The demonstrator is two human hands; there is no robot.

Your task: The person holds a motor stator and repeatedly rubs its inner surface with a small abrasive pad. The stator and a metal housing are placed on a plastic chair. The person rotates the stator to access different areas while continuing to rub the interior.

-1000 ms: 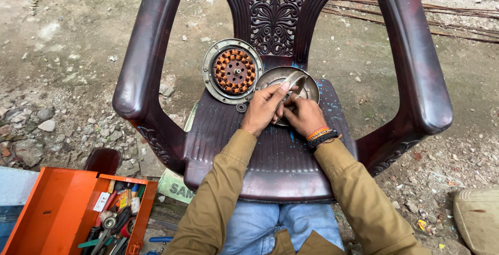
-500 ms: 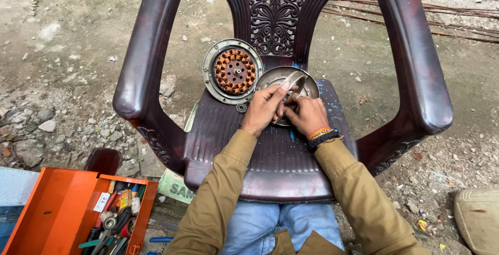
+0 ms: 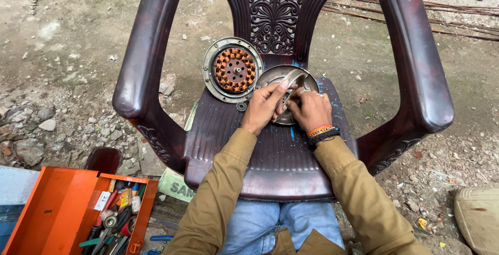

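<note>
Both hands work on a round metal motor cover (image 3: 280,75) lying on the chair seat (image 3: 270,156). The left hand (image 3: 262,107) pinches its rim; the right hand (image 3: 310,110) grips beside it. The copper-wound stator (image 3: 233,70) sits just left, apart. Prying seems underway; steady grip needed.

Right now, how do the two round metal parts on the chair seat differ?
The coil disc shows orange copper windings in its centre; the metal cover looks plain grey. The coil disc leans untouched against the chair back; the cover sits under the left hand and right hand. Both are round.
</note>
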